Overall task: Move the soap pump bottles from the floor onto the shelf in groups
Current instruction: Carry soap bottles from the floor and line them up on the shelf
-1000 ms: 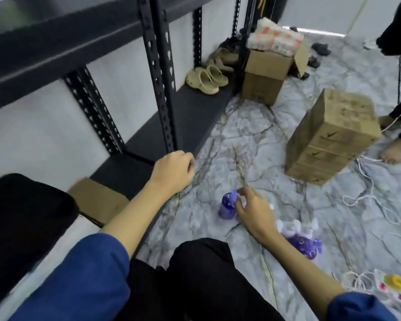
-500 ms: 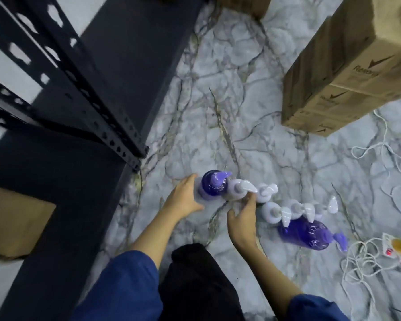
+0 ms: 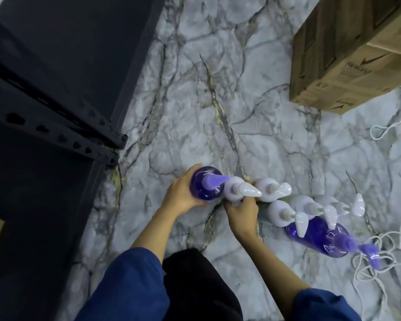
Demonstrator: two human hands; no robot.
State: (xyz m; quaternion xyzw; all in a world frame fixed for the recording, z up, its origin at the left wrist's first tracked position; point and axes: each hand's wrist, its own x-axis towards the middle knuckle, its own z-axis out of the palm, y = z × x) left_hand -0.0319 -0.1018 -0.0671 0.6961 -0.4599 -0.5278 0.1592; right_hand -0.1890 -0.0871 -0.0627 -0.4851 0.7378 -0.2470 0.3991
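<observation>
Shelf [image 3: 56, 54], black metal, fills the left of the head view; the part I can see carries no bottles, so I judge the transfer barely begun, at least for this group. Marble floor [image 3: 252, 100] takes the rest, with a cardboard box [image 3: 347, 49] upper right and white cables [image 3: 398, 135] at the right edge.

All soap pump bottles in view are on the floor: a cluster of white bottles [image 3: 306, 205] standing close together, one purple bottle lying on its side [image 3: 320, 239] just right of them, and two at my hands.

Left hand [image 3: 183, 195] wraps the upright purple bottle [image 3: 206, 186], fingers curled round its body. Right hand [image 3: 241, 216] grips the adjacent white bottle [image 3: 236, 191] from the near side; its fingertips are hidden. The two bottles touch. Both forearms reach forward and down. Still to do: lift, carry left, repeat.
</observation>
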